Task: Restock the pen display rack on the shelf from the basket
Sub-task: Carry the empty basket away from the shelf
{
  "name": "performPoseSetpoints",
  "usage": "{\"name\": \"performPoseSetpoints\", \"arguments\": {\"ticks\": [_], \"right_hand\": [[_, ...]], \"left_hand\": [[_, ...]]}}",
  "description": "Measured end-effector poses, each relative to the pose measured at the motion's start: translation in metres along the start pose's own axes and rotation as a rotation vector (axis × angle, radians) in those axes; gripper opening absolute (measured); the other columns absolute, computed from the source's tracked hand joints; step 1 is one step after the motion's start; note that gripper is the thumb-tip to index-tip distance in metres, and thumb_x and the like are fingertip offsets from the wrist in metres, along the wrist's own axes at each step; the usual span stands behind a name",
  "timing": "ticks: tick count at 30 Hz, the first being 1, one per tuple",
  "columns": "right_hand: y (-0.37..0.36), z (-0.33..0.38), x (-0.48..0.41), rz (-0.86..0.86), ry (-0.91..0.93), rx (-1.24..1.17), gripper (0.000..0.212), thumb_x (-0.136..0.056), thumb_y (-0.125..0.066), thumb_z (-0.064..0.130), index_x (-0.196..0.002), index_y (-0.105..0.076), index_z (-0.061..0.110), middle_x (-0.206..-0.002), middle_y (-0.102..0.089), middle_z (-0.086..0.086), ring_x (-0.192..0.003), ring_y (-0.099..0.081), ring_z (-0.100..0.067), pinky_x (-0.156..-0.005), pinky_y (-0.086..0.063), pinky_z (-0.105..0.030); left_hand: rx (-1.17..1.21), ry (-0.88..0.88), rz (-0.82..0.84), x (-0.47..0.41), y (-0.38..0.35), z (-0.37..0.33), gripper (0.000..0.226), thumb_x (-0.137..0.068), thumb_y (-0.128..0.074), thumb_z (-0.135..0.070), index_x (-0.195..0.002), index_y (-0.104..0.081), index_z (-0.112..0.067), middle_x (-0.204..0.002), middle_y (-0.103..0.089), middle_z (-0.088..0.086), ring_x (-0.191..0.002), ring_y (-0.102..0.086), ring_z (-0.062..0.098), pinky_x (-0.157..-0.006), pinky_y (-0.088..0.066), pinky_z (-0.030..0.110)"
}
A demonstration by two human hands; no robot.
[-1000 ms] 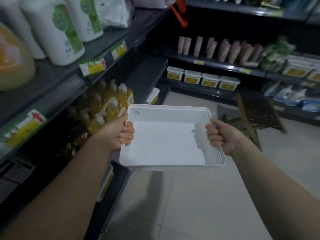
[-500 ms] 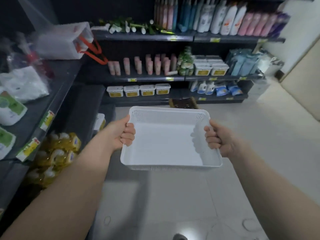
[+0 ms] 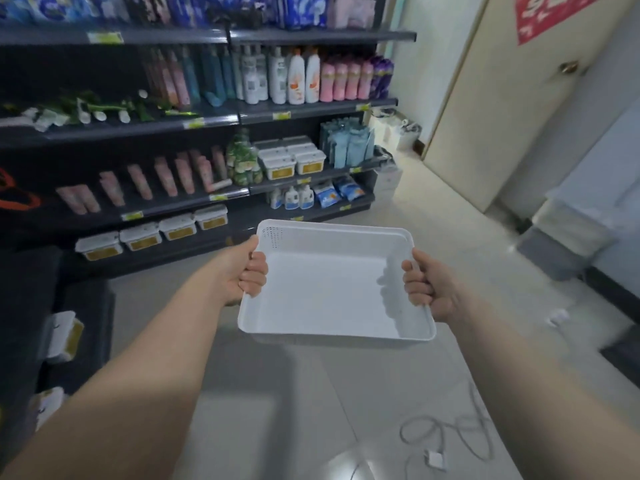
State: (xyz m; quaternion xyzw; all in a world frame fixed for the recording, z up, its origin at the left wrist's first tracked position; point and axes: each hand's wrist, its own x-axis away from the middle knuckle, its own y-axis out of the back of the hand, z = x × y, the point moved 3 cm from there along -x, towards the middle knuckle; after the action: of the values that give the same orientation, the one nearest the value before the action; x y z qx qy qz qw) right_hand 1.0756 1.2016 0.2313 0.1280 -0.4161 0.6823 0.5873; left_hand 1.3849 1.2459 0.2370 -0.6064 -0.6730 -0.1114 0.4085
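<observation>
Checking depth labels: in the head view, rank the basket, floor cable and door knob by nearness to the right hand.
1. basket: held by the right hand, whose fingers curl over its right rim.
2. floor cable: lying low, at lower right.
3. door knob: far off, at upper right.

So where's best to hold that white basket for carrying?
The side rims, one hand from each side, as the left hand and right hand do: the basket is wide, shallow and lipped, so opposite grips keep it level.
</observation>
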Motion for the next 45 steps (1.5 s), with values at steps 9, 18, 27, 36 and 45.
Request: {"name": "performPoseSetpoints", "arguments": {"ticks": [9,18,27,36,45], "right_hand": [[0.094,0.062,0.004,-0.148,0.083,-0.094,0.042,-0.099,-0.039,0.046,-0.068,-0.042,0.018,-0.04,-0.026,0.007,-0.026,-0.019,-0.005,-0.025,-0.013,-0.016],[0.162,0.141,-0.031,-0.313,0.17,-0.243,0.042,-0.098,-0.041,0.047,-0.068,-0.045,0.017,-0.043,-0.027,0.007,-0.029,-0.019,-0.006,-0.026,-0.014,-0.017],[0.2,0.216,-0.059,-0.454,0.241,-0.392,0.043,-0.097,-0.043,0.046,-0.067,-0.048,0.017,-0.046,-0.029,0.008,-0.032,-0.019,-0.005,-0.03,-0.012,-0.016],[0.271,0.273,-0.08,-0.509,0.274,-0.481,0.043,-0.098,-0.043,0.046,-0.066,-0.046,0.018,-0.043,-0.029,0.008,-0.03,-0.019,-0.004,-0.026,-0.013,-0.017],[0.383,0.374,-0.105,-0.513,0.293,-0.489,0.041,-0.098,-0.04,0.047,-0.068,-0.042,0.019,-0.038,-0.027,0.008,-0.025,-0.019,-0.004,-0.024,-0.012,-0.013]], "left_hand": [[-0.139,0.088,0.138,-0.078,-0.118,-0.027,0.05,-0.1,-0.033,-0.054,-0.062,-0.027,-0.022,-0.045,-0.025,-0.007,-0.028,-0.019,0.005,-0.029,-0.009,0.013],[-0.264,0.151,0.292,-0.184,-0.229,-0.084,0.051,-0.098,-0.036,-0.055,-0.06,-0.029,-0.022,-0.047,-0.025,-0.008,-0.029,-0.019,0.005,-0.03,-0.009,0.014],[-0.405,0.237,0.397,-0.277,-0.333,-0.149,0.05,-0.1,-0.034,-0.053,-0.061,-0.027,-0.022,-0.047,-0.024,-0.007,-0.028,-0.018,0.005,-0.029,-0.009,0.013],[-0.467,0.289,0.467,-0.347,-0.437,-0.158,0.054,-0.101,-0.032,-0.049,-0.056,-0.028,-0.021,-0.044,-0.023,-0.007,-0.026,-0.019,0.005,-0.028,-0.009,0.014],[-0.462,0.326,0.481,-0.428,-0.577,-0.16,0.052,-0.1,-0.035,-0.05,-0.058,-0.029,-0.021,-0.045,-0.024,-0.007,-0.026,-0.019,0.006,-0.027,-0.011,0.012]]}}
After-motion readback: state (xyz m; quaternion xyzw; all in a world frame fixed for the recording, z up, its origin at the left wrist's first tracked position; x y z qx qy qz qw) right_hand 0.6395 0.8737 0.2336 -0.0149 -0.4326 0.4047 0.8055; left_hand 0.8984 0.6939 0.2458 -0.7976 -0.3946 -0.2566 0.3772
